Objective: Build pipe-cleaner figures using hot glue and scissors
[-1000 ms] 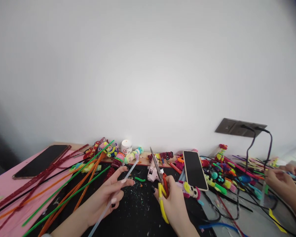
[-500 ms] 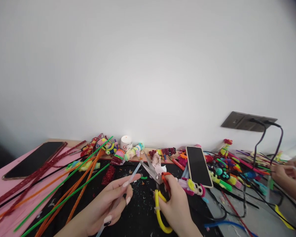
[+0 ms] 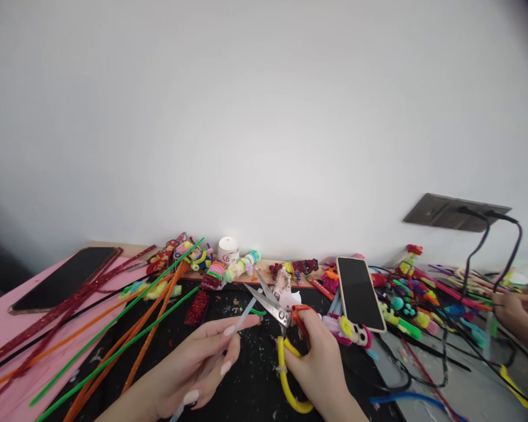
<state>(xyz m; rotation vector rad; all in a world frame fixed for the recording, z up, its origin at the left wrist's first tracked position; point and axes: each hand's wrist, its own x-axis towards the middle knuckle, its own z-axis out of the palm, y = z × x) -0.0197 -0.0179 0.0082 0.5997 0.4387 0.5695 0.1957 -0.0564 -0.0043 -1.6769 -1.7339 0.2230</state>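
My left hand (image 3: 211, 351) pinches a long translucent stick (image 3: 245, 313), which looks like a hot glue stick, between thumb and fingers. Its lower end comes out under the palm. In my right hand (image 3: 319, 357) are scissors (image 3: 286, 366) with one yellow and one red handle loop. The metal blades are spread and point up and left, close to the stick's upper end; whether they touch it I cannot tell. Under both hands lies a black mat (image 3: 246, 387) sprinkled with small scraps. A short green pipe cleaner piece (image 3: 259, 313) lies beyond the left fingertips.
Orange pipe cleaners (image 3: 134, 328) and red glitter strips (image 3: 66, 305) lie at left by a dark phone (image 3: 66, 280). A paper cup (image 3: 227, 251) stands by the wall. Right are another phone (image 3: 361, 293), a pipe cleaner doll (image 3: 347, 330), black cables (image 3: 508, 258) and another person's hand (image 3: 519, 313).
The view has shifted slightly, so things sit a little further right. The scissor blades have come closer to the stick's upper end. Both hands keep their grips.
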